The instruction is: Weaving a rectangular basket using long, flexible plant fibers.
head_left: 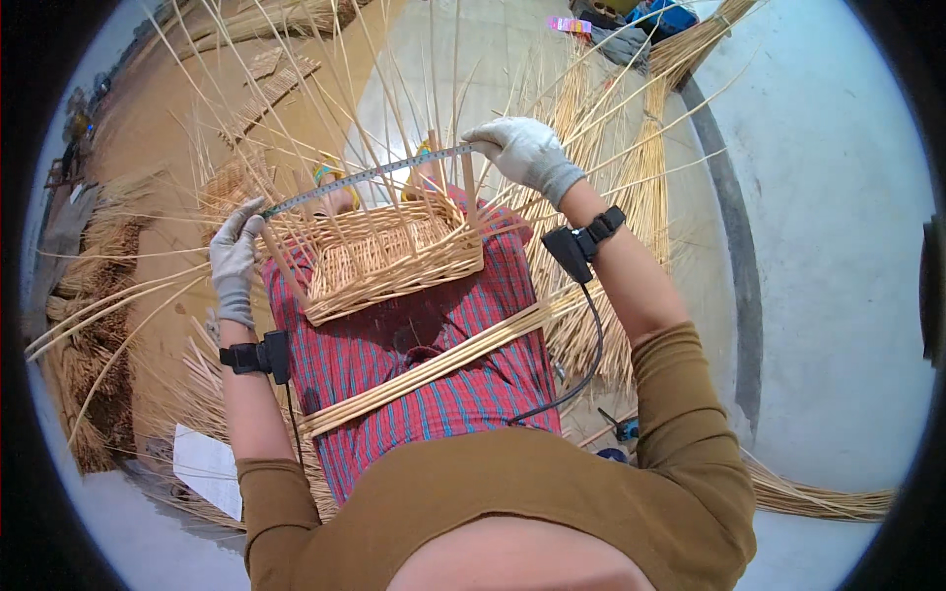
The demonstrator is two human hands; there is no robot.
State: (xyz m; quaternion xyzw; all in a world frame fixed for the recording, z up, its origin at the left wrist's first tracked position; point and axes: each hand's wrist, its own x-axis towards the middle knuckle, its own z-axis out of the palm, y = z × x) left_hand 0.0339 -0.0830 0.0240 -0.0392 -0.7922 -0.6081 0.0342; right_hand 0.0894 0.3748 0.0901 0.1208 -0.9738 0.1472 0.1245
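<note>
Our left hand (235,254) and right hand (525,154) pinch a tape measure (367,176). It runs above the wicker basket (379,252) — roughly lengthwise.

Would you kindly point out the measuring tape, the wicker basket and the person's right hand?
Measuring tape (370,174): head view, middle of the stretched strip.
Wicker basket (399,282): head view, woven wall nearest the person's body.
Right hand (527,155): head view, back of the glove.
</note>
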